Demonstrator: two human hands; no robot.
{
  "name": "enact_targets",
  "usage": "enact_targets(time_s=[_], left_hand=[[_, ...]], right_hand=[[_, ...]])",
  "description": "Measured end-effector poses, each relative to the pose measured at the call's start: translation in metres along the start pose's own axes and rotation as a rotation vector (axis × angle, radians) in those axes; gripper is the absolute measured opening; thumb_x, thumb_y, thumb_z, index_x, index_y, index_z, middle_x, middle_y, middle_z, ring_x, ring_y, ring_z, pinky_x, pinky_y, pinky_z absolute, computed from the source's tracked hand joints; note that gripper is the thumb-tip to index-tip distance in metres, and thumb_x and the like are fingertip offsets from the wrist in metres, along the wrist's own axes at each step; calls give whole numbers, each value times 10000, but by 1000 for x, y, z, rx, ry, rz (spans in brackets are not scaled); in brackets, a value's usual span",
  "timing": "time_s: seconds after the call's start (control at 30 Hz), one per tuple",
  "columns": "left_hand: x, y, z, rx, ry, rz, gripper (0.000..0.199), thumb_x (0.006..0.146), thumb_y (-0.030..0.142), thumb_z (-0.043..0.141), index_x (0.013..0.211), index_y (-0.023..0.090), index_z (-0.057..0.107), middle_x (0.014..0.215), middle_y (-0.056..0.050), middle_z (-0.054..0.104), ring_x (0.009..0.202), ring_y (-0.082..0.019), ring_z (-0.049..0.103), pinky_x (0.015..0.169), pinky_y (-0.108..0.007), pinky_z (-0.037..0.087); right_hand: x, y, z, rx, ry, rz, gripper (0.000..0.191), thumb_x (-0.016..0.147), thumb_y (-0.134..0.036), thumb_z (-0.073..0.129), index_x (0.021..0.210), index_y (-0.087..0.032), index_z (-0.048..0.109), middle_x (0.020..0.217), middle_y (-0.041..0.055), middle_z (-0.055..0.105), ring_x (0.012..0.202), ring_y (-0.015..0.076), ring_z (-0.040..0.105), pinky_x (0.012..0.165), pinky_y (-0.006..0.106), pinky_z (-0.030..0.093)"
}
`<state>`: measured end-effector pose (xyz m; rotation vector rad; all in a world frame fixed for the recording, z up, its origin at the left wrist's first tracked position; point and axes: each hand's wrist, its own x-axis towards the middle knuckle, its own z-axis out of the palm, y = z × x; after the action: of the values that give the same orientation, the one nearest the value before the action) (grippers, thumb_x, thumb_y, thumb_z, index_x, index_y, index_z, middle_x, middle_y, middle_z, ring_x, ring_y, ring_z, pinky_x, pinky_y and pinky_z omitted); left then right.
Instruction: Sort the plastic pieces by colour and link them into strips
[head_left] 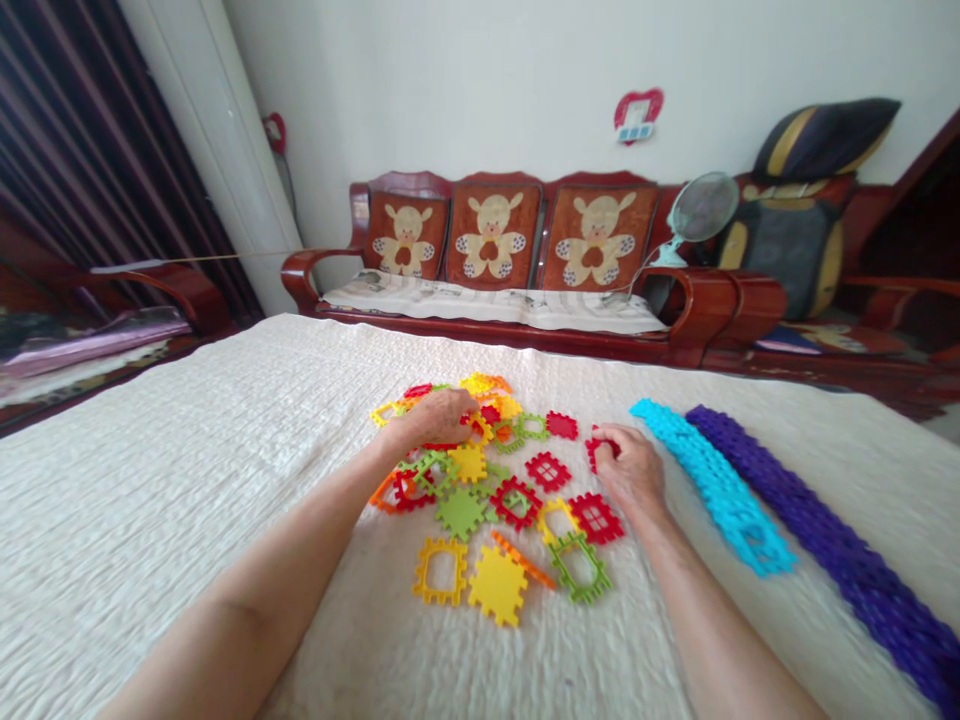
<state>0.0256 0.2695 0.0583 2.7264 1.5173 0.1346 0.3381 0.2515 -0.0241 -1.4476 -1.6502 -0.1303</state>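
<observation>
The left hand rests, fingers curled, on the pile of tiles. The right hand pinches a red tile at the pile's right edge. Beside it lie a blue strip and a purple strip (both joined tiles). A white quilt covers the surface; a wooden sofa stands behind.

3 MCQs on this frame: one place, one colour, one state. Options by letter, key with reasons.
1. Where does the long joined row of purple plastic tiles lie?
A. left of the loose pile
B. right of the long joined row of cyan plastic tiles
C. on the sofa

2. Colour of the tile under the right hand?
A. red
B. cyan
C. purple

3. The left hand is:
A. raised clear
B. resting on the loose pile of coloured plastic tiles
C. on the cyan row

Key: 1 B, purple runs along cyan's far right side; 2 A, red edge shows at the fingers; 3 B, fingers lie on the pile.
</observation>
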Motion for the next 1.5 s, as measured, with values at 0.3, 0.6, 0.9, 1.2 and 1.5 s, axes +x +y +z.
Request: enact_targets(time_s=[0.3, 0.6, 0.9, 1.2, 1.5], left_hand=[[-8, -22, -20, 106, -59, -227, 310, 784, 258, 551, 1052, 216, 701, 1081, -85, 687, 1016, -239, 627, 892, -316, 473], [-3, 13, -15, 37, 166, 27, 369, 860, 134, 438, 1178, 204, 612, 1250, -79, 604, 1166, -183, 549, 1022, -312, 402], [3, 16, 7, -6, 18, 266, 278, 856, 287, 509, 1100, 221, 625, 1167, -61, 630, 1107, -190, 574, 992, -299, 411], [-4, 17, -8, 156, 68, 33, 241, 859, 185, 439, 960, 143, 654, 1034, -117, 665, 1025, -222, 609, 922, -342, 449], [-10, 69, 3, -153, -167, 521, 267, 860, 358, 577, 1085, 229, 640, 1286, -41, 596, 1174, -181, 537, 987, -275, 412]], right_hand=[[-1, 1, 1, 7, -8, 20, 249, 716, -237, 441, 762, -217, 685, 917, 64, 711, 895, 222, 628, 880, 376, 472], [-1, 2, 1, -1, -5, 18, 251, 719, -234, 449, 771, -220, 695, 917, 62, 713, 878, 222, 627, 864, 376, 480], [0, 0, 0, 9, -15, 15, 248, 709, -222, 443, 754, -215, 687, 895, 62, 711, 891, 218, 626, 888, 369, 473], [0, -2, 1, 26, -20, 50, 253, 703, -207, 441, 754, -205, 689, 897, 70, 709, 892, 214, 623, 887, 360, 471], [1, 2, -1, 70, -46, 53, 300, 690, -142, 409, 788, -195, 687, 907, 75, 700, 917, 218, 619, 917, 383, 465]])
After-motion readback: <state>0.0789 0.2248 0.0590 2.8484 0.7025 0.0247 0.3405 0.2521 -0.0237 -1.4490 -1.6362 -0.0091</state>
